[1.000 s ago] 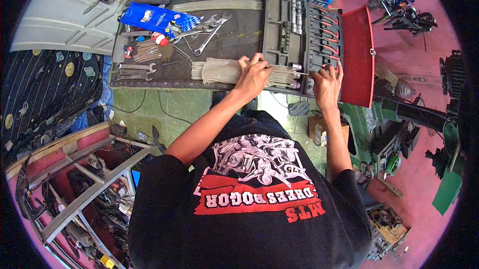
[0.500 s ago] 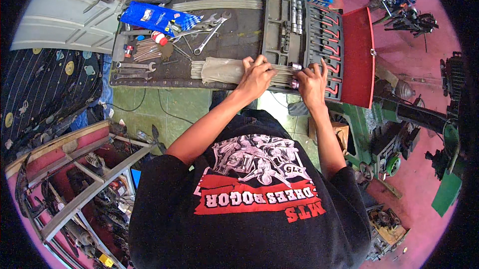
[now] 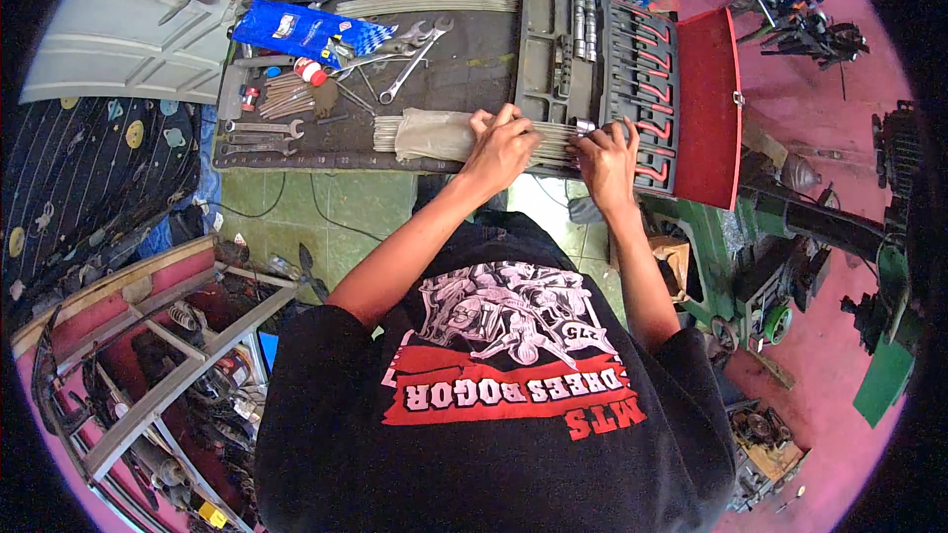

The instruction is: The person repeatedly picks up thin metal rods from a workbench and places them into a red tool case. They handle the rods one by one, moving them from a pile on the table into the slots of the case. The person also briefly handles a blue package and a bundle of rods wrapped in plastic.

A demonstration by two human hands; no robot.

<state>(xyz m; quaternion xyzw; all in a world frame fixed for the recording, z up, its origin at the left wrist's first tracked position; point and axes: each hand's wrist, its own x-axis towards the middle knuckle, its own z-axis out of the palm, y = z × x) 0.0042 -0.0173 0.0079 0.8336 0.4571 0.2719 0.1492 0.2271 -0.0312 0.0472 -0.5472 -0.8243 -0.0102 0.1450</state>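
A bundle of thin, pale metal rods (image 3: 387, 134), partly wrapped in a torn paper sleeve (image 3: 434, 138), lies along the near edge of the workbench and reaches over the tool case. My left hand (image 3: 502, 150) is closed over the bundle just right of the sleeve, thumb and fingers pressing on the rods. At the bundle's right end my right hand (image 3: 606, 158) has its fingers bent and pinched together; what lies between them is hidden. A shiny socket (image 3: 585, 125) shows just beside its fingertips, at the rod ends.
The open tool case (image 3: 533, 49) holds sockets and red hex keys (image 3: 654, 98); its red lid (image 3: 711, 108) leans right. Wrenches (image 3: 413, 64), a blue pouch (image 3: 301, 31) and more rods (image 3: 434, 4) lie on the bench (image 3: 464, 54). A metal rack (image 3: 168, 365) stands lower left.
My right hand has shifted slightly left, and its fingers now cover the lower socket at the rod ends. My left hand keeps its place on the bundle. The whole view has shifted a little.
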